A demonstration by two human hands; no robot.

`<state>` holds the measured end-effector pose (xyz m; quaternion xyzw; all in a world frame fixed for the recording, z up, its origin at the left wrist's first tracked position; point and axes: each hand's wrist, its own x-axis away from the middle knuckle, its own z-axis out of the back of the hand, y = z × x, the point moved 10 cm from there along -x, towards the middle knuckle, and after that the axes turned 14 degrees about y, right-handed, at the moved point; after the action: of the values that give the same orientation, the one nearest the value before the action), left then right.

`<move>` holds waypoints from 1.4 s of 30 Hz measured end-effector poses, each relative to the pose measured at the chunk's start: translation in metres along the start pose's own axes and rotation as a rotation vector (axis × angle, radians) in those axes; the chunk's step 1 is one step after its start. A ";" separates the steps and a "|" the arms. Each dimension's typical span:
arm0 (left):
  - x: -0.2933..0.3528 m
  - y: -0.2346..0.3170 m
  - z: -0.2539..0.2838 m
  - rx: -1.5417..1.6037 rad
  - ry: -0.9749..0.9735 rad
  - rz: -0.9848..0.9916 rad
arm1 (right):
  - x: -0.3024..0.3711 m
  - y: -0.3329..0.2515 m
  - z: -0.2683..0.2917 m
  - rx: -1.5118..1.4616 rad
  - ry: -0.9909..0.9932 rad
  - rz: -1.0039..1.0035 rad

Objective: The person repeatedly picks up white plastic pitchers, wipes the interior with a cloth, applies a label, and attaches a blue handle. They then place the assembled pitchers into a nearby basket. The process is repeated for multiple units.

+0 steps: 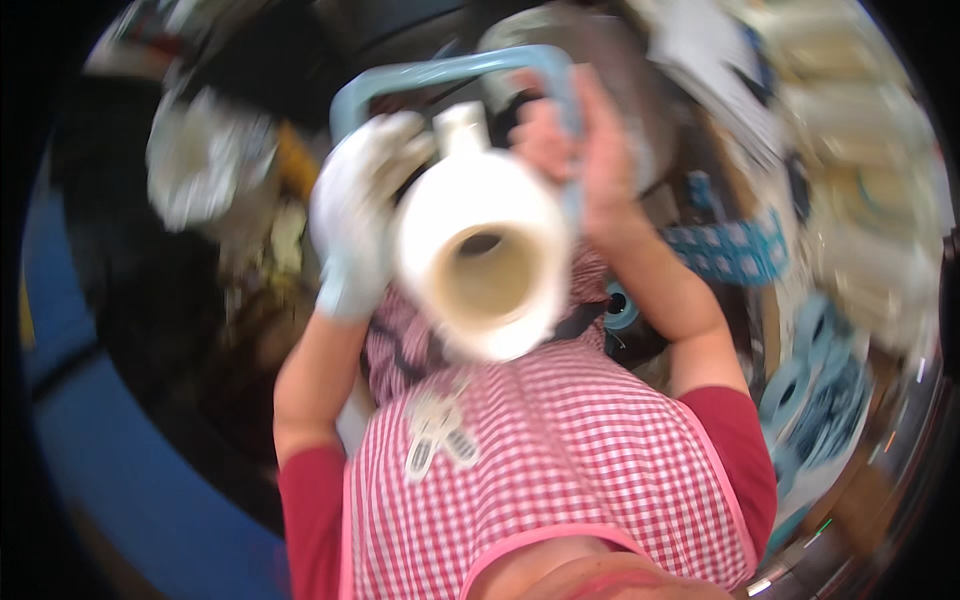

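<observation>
Between my hands is a white hollow plastic part, its wide round mouth facing me and a short stub sticking out at its far side. A light blue rounded frame arches behind it. My left hand, in a white glove, has curled fingers at the frame's left side, close beside the white part. My bare right hand wraps round the frame's right side. Motion blurs the picture, and I cannot tell whether the white part is joined to the frame.
A clear plastic bag stands at the far left. Along the right are cream, translucent moulded pieces, a blue-and-white patterned strip and several light blue plastic parts. A blue surface curves along the lower left.
</observation>
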<state>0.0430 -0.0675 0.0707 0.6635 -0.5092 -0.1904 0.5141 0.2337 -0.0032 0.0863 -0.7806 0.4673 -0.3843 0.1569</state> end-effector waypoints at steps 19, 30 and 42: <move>0.023 0.112 0.022 -0.392 0.120 -0.818 | 0.311 -0.327 0.233 0.251 0.299 1.403; -0.012 -0.037 0.331 -0.833 0.629 -0.387 | 0.251 -0.438 0.274 0.288 1.365 1.916; 0.331 -0.208 0.559 -1.557 1.140 0.767 | 0.235 -0.319 0.252 1.114 1.309 2.193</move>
<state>-0.1557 -0.6390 -0.2443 -0.0674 -0.1034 0.0520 0.9910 0.6789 -0.0678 0.2207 0.4638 0.6085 -0.4911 0.4164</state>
